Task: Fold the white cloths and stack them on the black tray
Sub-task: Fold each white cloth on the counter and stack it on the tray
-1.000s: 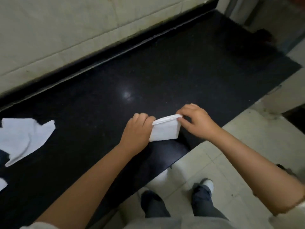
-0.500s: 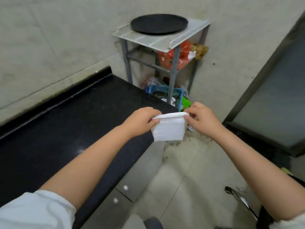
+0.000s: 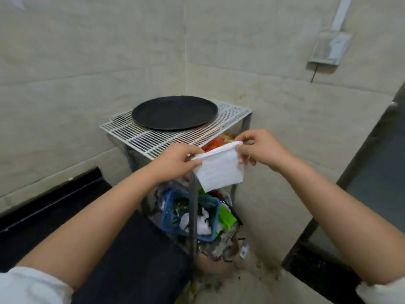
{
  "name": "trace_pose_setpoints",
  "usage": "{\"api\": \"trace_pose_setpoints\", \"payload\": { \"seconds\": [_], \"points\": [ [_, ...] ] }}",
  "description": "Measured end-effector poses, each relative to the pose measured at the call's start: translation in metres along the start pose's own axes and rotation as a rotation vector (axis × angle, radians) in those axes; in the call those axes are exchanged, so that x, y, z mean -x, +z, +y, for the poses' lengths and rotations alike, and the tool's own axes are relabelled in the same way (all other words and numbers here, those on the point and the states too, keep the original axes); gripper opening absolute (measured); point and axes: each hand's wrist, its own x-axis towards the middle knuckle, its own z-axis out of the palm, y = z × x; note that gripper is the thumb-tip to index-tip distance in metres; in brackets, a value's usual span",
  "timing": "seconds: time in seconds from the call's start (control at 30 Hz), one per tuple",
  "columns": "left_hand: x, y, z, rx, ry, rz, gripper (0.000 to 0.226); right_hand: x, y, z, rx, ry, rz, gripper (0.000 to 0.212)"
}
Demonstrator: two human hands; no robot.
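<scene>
A folded white cloth hangs in the air between my hands, in front of the rack's near corner. My left hand pinches its upper left corner and my right hand pinches its upper right corner. The round black tray lies bare on a white wire rack, a little beyond and to the left of the cloth.
The rack stands in a wall corner on grey metal legs. Under it sit a blue basket with rubbish, red and green packets, and litter on the floor. The black counter lies at the lower left. A dark door frame runs along the right.
The view has swung right from the black counter to the rack. Both hands carried the folded cloth off the counter and nearer to the tray.
</scene>
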Motion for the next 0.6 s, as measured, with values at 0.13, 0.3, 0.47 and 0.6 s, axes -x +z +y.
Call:
{"api": "trace_pose_setpoints", "payload": {
  "seconds": [0.13, 0.3, 0.47, 0.6],
  "points": [
    [-0.078, -0.028, -0.019, 0.023, -0.110, 0.152, 0.024, -0.093, -0.028, -0.007, 0.017, -0.088, 0.015, 0.022],
    [-0.158, -0.055, -0.057, 0.023, -0.312, 0.290, 0.020, -0.204, -0.033, -0.018, -0.004, -0.188, -0.058, 0.017],
    [-0.225, -0.074, -0.097, -0.112, -0.521, 0.484, 0.028, -0.310, -0.009, -0.028, 0.011, -0.294, -0.072, 0.013],
    [-0.269, -0.070, -0.137, -0.184, -0.704, 0.596, 0.028, -0.392, 0.024, -0.027, 0.151, -0.485, -0.111, 0.020]
  ]
}}
